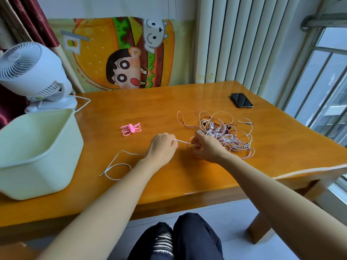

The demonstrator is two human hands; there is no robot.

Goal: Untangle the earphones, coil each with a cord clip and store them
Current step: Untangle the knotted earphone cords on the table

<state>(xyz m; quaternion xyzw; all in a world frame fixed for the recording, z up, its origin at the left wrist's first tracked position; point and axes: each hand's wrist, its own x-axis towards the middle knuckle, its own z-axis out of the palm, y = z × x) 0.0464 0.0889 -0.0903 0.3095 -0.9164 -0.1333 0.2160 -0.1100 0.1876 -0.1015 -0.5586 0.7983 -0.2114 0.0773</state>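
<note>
Above the knees, left hand and right hand each pinched a white cord stretched sideways between them, the earphone tangle lying on the desk just right of the right hand.

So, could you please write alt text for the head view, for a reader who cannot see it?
A person's left hand and right hand pinch a thin white earphone cord beside a tangled heap of pink and white earphone cables on an orange wooden table. A pink clipped coil, a pale green plastic tub and a black phone also sit there.
</note>
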